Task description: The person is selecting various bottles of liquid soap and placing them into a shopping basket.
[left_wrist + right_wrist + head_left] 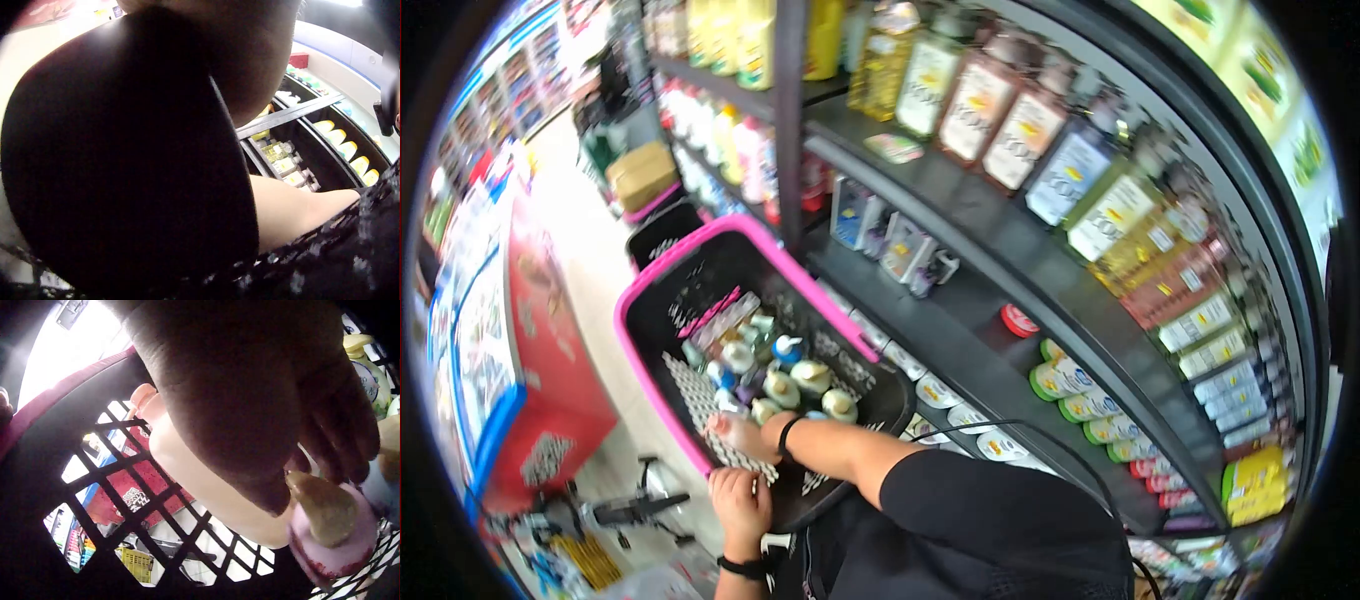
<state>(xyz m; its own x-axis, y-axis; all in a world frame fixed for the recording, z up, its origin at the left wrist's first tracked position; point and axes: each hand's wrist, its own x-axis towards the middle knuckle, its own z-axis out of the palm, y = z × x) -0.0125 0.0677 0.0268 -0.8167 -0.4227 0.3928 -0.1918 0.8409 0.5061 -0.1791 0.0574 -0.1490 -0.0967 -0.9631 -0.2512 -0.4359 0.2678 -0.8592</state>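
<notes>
My left hand (pixel 740 500) curls its fingers over the pink rim of a black shopping basket (pixel 628 335), at its near corner. The left wrist view shows mostly dark fabric. Inside the basket, my right hand (pixel 768 436) reaches down by the near side wall. A pale pink pump bottle (pixel 206 478) leans against the lattice there, right beside the thumb. Lower in the right wrist view, a pink bottle top with a tan pump (pixel 331 519) sits close under the thumb and bent fingers (pixel 340 434). I cannot tell whether they grip it.
Several white and blue pump bottles (pixel 785 385) fill the basket's middle. A shelf (pixel 1000 245) of pump bottles (pixel 1040 130) and tubs runs along the right. A red freezer (pixel 560 350) is on the left. A box (pixel 643 175) and a bicycle (pixel 635 508) stand on the floor.
</notes>
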